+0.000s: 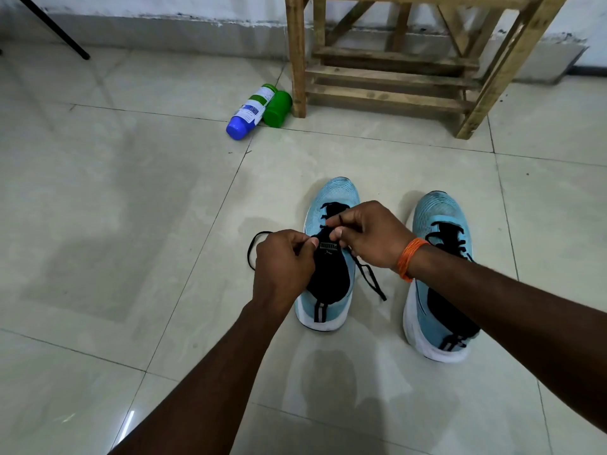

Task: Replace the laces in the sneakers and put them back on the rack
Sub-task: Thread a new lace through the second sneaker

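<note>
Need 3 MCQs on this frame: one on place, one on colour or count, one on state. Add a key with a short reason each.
1. Where is the blue-capped bottle?
A. Upright on a shelf
B. Lying on the floor, left of the wooden rack
C. Inside a box

2. What colour is the lace of the left-side sneaker?
A. White
B. Orange
C. Black

3. What are the left hand and right hand doing?
A. Both pinch the lace over the sneaker's tongue
B. Both hang idle
C. Both lift the sneaker clear of the tiles

Key:
1 B: the bottle lies on its side on the tiles, beside the rack's leg.
2 C: dark strands trail off both sides of the light blue shoe.
3 A: fingers of both hands are curled on the lace, and the sole sits on the floor.
</note>
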